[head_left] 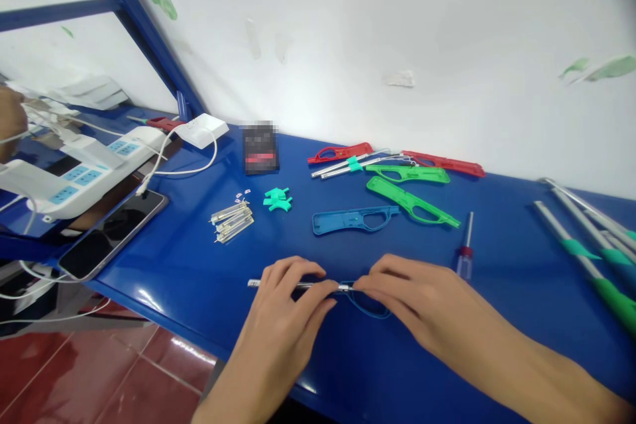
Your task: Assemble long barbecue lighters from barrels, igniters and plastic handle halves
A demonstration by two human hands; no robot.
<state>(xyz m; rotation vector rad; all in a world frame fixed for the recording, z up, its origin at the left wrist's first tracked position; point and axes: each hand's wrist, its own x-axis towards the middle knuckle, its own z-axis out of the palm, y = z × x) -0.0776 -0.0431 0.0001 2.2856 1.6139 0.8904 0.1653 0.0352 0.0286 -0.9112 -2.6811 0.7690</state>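
My left hand [291,311] is closed around a slim silver metal tube [253,283], whose slotted end sticks out to the left. At the tube's other end, the fingertips of my right hand [422,298] are pinched together on a small thin part, mostly hidden. Just below the fingers lies a blue plastic lighter handle half [370,313], its loop showing between the hands. Beyond them rests another blue handle half [338,220], hollow side up. A screwdriver [466,258] with a clear and red handle lies past my right hand.
Green handle halves [412,202], red ones [442,162] and silver tubes [338,167] lie near the wall. Small green pieces [277,199] and clear parts with metal pins [233,222] sit left. Farther left are a phone [114,235] and power strip [99,172]; more tubes [571,238] are right.
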